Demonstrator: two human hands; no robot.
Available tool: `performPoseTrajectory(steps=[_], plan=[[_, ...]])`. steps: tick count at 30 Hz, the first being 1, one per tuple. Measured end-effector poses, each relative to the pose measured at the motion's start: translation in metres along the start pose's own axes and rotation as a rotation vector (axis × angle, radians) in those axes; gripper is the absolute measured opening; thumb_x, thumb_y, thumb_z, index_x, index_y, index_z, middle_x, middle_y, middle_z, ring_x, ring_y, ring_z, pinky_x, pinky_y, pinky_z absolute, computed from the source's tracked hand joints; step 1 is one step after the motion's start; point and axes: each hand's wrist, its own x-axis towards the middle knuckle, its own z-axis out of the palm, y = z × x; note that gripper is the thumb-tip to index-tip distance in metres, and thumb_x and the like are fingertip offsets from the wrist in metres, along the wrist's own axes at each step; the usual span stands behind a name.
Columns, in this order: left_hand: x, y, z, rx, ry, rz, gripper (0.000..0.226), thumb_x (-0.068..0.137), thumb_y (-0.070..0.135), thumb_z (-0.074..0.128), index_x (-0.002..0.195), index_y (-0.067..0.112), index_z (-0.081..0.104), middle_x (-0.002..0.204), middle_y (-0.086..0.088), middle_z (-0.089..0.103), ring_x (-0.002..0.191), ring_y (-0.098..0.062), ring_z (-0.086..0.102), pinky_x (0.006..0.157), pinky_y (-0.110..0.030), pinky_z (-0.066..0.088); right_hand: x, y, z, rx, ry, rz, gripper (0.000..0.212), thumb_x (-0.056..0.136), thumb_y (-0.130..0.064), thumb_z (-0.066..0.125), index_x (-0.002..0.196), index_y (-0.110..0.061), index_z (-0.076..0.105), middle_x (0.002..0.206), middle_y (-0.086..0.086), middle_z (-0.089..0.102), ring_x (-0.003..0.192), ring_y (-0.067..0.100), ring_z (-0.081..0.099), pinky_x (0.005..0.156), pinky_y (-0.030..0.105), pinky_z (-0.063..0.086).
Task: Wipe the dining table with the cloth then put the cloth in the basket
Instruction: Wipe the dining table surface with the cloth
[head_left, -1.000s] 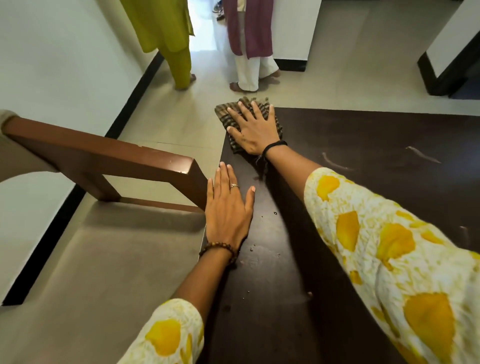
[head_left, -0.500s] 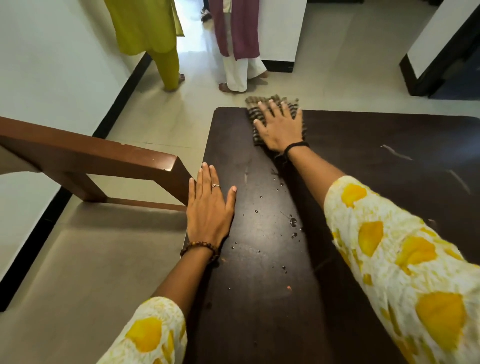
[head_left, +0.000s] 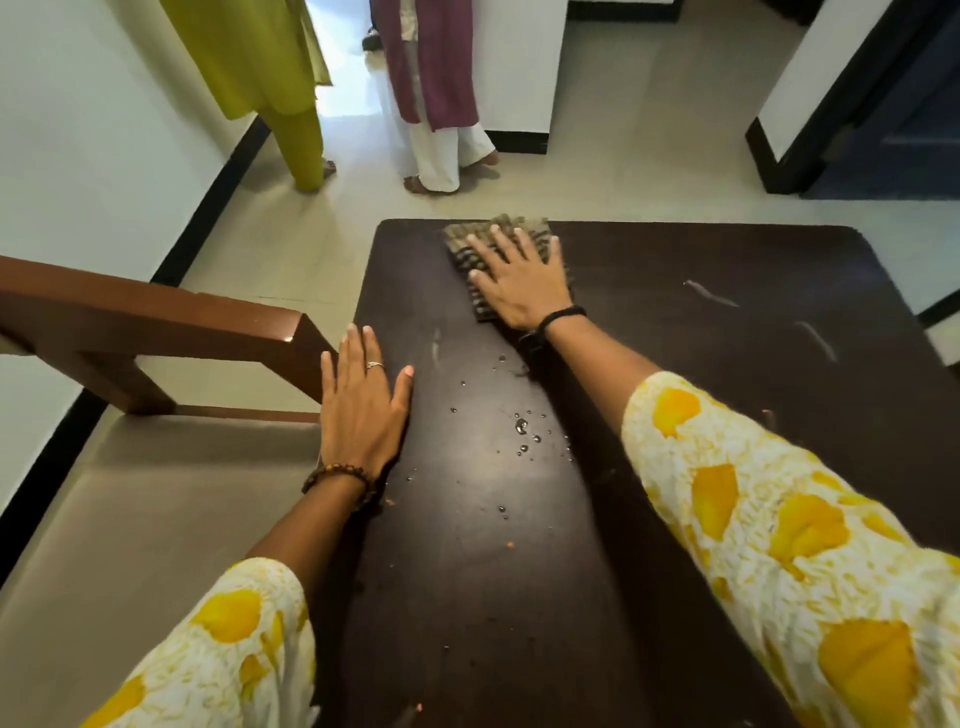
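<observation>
The dark brown dining table (head_left: 701, 364) fills the middle and right of the head view. A checked brown cloth (head_left: 462, 244) lies flat near the table's far edge, left of centre. My right hand (head_left: 519, 283) presses on it with fingers spread, covering most of it. My left hand (head_left: 361, 402) rests flat and empty on the table's left edge, fingers apart. Water drops (head_left: 522, 426) and small crumbs (head_left: 510, 544) dot the surface between my arms. No basket is in view.
A brown wooden chair (head_left: 171, 322) with a grey seat (head_left: 130, 519) stands tight against the table's left side. Two people stand on the tiled floor beyond the far edge, one in green (head_left: 291, 104), one in maroon and white (head_left: 436, 104). A white wall runs along the left.
My right hand has slid the cloth to the right along the table's far edge, away from the far left corner. My left hand has stayed flat on the left edge.
</observation>
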Motion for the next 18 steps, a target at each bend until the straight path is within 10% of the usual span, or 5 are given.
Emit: performPoseTrajectory(steps=[9,18], plan=[[-0.031,0.094,0.006,-0.212,0.071,0.256,0.061,0.094,0.036,0.015,0.145,0.003,0.014,0.154,-0.016,0.009,0.142,-0.024,0.004,0.112,-0.031,-0.007,-0.05,0.11,-0.019,0.157,-0.037,0.631,0.053,0.099,-0.044,0.022,0.148,-0.035,0.006,0.159,0.001,-0.002,0.144,0.031,-0.003,0.11,0.063,-0.002],[-0.053,0.172,0.052,-0.069,0.016,0.081,0.074,0.087,0.042,-0.007,0.144,-0.001,0.007,0.153,-0.019,0.011,0.142,-0.03,0.007,0.112,-0.039,-0.005,-0.036,0.076,-0.017,0.068,-0.138,0.098,0.05,0.1,-0.046,0.02,0.147,-0.04,0.004,0.159,-0.003,-0.001,0.145,0.027,0.002,0.113,0.056,0.002]])
